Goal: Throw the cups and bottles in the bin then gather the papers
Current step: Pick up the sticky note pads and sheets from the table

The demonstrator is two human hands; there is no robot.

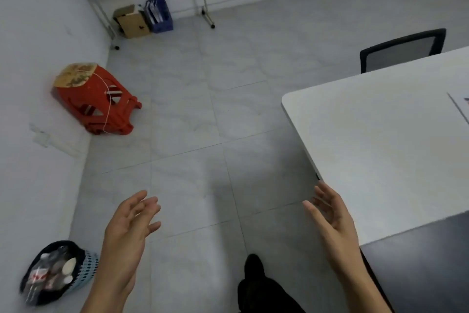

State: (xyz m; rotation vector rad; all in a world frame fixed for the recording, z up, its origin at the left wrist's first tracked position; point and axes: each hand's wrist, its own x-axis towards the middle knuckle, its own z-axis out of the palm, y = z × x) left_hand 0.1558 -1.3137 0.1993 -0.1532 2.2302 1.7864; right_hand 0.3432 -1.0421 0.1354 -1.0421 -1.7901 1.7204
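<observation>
We face a white round-cornered table (380, 135) filling the right of the frame. A red plastic stool (101, 102) sits by the left wall. Our left grip (127, 231) and right grip (335, 226) hang over the floor at lower centre, fingers spread, holding nothing. At lower left, a light-blue perforated bin (90, 268) with a black liner holds clear plastic bottles (38, 272) and white cups (69, 265). At the top, a blue plastic crate (160, 16) holds upright files beside an open brown cardboard box (132, 23). A white paper sheet (460, 107) lies on the table at the right edge.

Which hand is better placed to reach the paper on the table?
Probably right: the right hand hovers by the table bearing the paper; the left hand is over floor, nearer the bin.
</observation>
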